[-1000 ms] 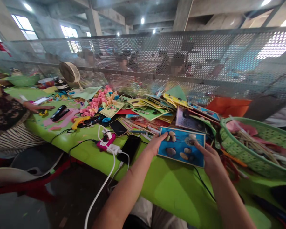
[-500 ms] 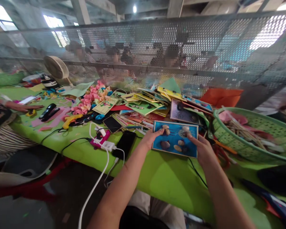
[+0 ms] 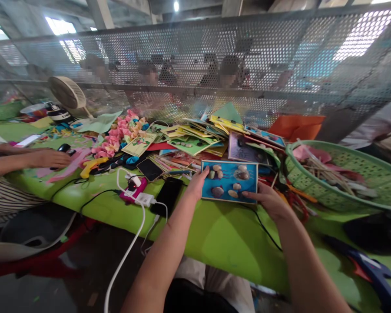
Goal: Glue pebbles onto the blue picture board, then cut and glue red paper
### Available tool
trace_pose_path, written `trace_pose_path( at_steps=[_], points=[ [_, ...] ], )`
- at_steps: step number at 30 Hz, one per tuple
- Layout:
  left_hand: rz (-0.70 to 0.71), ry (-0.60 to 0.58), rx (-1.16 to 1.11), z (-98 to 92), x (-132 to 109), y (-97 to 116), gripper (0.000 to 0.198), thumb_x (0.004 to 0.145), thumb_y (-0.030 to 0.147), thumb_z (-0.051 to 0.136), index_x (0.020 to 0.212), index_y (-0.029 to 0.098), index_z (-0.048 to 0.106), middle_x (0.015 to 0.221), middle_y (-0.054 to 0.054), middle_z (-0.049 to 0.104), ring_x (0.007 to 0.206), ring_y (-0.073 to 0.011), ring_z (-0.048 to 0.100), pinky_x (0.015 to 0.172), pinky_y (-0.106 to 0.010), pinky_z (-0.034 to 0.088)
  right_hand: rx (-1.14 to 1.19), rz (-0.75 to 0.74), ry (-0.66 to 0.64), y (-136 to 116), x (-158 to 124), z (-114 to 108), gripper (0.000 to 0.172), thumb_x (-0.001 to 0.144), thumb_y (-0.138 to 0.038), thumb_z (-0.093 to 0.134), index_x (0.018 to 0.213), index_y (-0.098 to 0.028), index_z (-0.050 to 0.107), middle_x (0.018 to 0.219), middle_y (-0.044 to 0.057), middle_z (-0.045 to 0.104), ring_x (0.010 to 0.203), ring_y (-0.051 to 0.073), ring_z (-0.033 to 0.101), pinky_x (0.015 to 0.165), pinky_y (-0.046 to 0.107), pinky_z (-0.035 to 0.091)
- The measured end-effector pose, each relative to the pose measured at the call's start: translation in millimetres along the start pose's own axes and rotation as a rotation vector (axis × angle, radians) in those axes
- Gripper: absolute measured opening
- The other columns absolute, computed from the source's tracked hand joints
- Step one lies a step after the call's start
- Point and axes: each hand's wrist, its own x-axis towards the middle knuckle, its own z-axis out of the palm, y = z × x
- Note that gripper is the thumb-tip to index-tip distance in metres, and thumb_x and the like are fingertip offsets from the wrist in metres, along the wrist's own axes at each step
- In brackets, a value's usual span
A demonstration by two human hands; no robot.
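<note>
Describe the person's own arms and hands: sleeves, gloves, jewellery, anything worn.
Both arms are bare from the picture's lower edge to the fingers: no sleeve shows on the left arm or the right arm. The left hand and the right hand wear no gloves, and no watch, bracelet or ring shows on either.

Green table point(image 3: 228, 234) in front of me. To my right: green basket point(image 3: 329, 198) of thin sticks. Far side: heap of coloured cards point(image 3: 195, 145), pink paper flowers point(image 3: 117, 134), small fan point(image 3: 67, 91), perforated metal screen point(image 3: 247, 56). Near edge: black phone point(image 3: 167, 195) beside a white cable point(image 3: 130, 252). Far left: a co-worker's hand point(image 3: 48, 157) resting on the table.
</note>
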Motion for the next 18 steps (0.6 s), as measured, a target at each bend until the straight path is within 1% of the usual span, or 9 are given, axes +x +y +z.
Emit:
trace_pose_path(
  at_steps=[2,6,11,15,18],
  points=[
    [-0.015,-0.016,0.015,0.5,0,1,0.057,0.074,0.049,0.087,0.116,0.015,0.071,0.096,-0.010,0.079,0.093,-0.0273,0.076,0.094,-0.046,0.059,0.002,-0.016,0.008,0,0,1,0.068,0.049,-0.030,0.100,0.111,-0.019,0.075,0.108,0.007,0.081,0.093,0.026,0.077,0.090,0.038,0.060],
    [-0.014,-0.024,0.015,2.5,-3,3,0.058,0.074,0.049,0.086,0.117,0.014,0.070,0.094,-0.011,0.079,0.092,-0.0286,0.076,0.093,-0.048,0.059,0.005,-0.036,0.010,0,-1,2,0.067,0.051,-0.030,0.100,0.111,-0.020,0.074,0.104,0.006,0.081,0.088,0.025,0.077,0.089,0.039,0.060],
    [-0.057,-0.070,-0.014,3.1,-5,3,0.054,0.077,0.050,0.084,0.116,0.014,0.071,0.097,-0.013,0.079,0.089,-0.0297,0.077,0.090,-0.050,0.061,-0.045,-0.078,0.011,3,1,-1,0.066,0.053,-0.032,0.099,0.112,-0.020,0.074,0.107,0.007,0.081,0.093,0.028,0.077,0.093,0.042,0.059],
    [-0.067,-0.058,-0.035,4.6,-8,3,0.051,0.077,0.050,0.084,0.110,0.014,0.073,0.094,-0.013,0.079,0.084,-0.0294,0.077,0.088,-0.050,0.061,-0.064,-0.093,0.019,3,1,-1,0.066,0.054,-0.034,0.099,0.114,-0.021,0.074,0.110,0.007,0.080,0.098,0.031,0.076,0.098,0.047,0.057],
    [-0.039,-0.109,-0.033,7.3,-11,5,0.049,0.073,0.049,0.087,0.104,0.013,0.075,0.089,-0.012,0.079,0.083,-0.0285,0.076,0.087,-0.047,0.061,-0.046,-0.075,0.004,3,1,0,0.067,0.054,-0.033,0.099,0.115,-0.022,0.073,0.112,0.007,0.080,0.098,0.030,0.076,0.098,0.046,0.057]
  ],
)
